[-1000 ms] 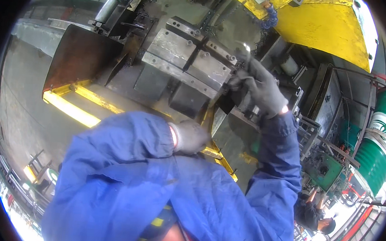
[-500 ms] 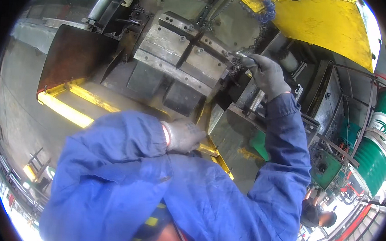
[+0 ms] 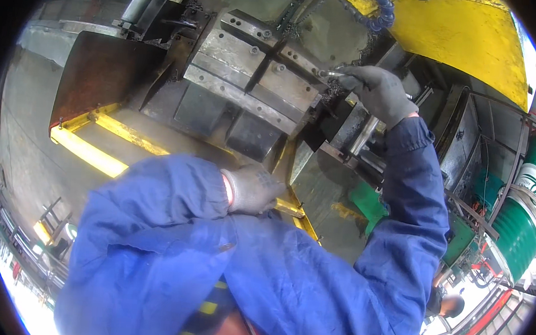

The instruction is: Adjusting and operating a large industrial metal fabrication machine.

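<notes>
My right hand [image 3: 383, 95], in a grey work glove, reaches to the right end of a steel clamping block [image 3: 231, 70]. Its fingers are closed round a short metal rod-like tool [image 3: 331, 74], whose tip lies at the block's edge by a bolt hole; the gripped part is hidden. The block is made of several machined plates with holes and socket bolts, parted by a dark slot. My left hand [image 3: 253, 189], gloved too, rests against the front of my blue jacket, below the block. Its fingers curl under, and whatever they may hold is hidden.
Yellow frame bars [image 3: 91, 150] run along the machine's near side. A brown metal guard [image 3: 105, 77] stands left, a yellow panel [image 3: 462, 47] at upper right. Metal shavings lie round the block. Green drums [image 3: 526, 214] stand far right; a person [image 3: 450, 306] is at lower right.
My right hand has shifted slightly right, its fingers more stretched, and the metal tool's tip shows more plainly at the block's edge. My left hand stays put.
</notes>
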Demonstrator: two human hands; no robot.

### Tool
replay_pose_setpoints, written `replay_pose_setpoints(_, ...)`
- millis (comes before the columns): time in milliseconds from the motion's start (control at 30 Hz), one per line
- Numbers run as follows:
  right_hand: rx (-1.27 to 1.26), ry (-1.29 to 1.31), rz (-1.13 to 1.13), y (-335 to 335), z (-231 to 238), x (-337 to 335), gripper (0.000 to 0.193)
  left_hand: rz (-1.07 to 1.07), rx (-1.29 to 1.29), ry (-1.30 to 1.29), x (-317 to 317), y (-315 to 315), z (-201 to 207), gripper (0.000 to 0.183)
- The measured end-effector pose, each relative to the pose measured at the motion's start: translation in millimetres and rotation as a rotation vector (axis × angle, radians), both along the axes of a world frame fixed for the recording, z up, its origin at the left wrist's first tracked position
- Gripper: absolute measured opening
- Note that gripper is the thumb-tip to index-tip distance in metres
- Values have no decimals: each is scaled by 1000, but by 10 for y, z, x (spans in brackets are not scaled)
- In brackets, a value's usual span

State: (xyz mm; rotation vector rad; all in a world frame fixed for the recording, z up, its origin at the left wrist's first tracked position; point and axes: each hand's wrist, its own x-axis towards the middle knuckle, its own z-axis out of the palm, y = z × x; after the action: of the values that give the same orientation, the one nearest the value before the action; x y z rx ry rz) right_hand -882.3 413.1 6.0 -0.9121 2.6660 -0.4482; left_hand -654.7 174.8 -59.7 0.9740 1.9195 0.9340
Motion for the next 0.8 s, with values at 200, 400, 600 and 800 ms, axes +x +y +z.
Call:
replay_pose_setpoints(200,39,-131,97,-68,100,-230,19,-43,-62,17,-46,-4,72,49)
replay_pose_setpoints(400,350,-417,-59,-464,403,-408,21,-36,-87,-38,-82,-17,136,49)
replay_pose_setpoints(600,181,-422,-61,-133,93,-402,20,45,-8,61,3,-27,68,27)
replay_pose_setpoints(800,172,249,119,169,-199,-230,17,82,78,150,39,-8,-58,23)
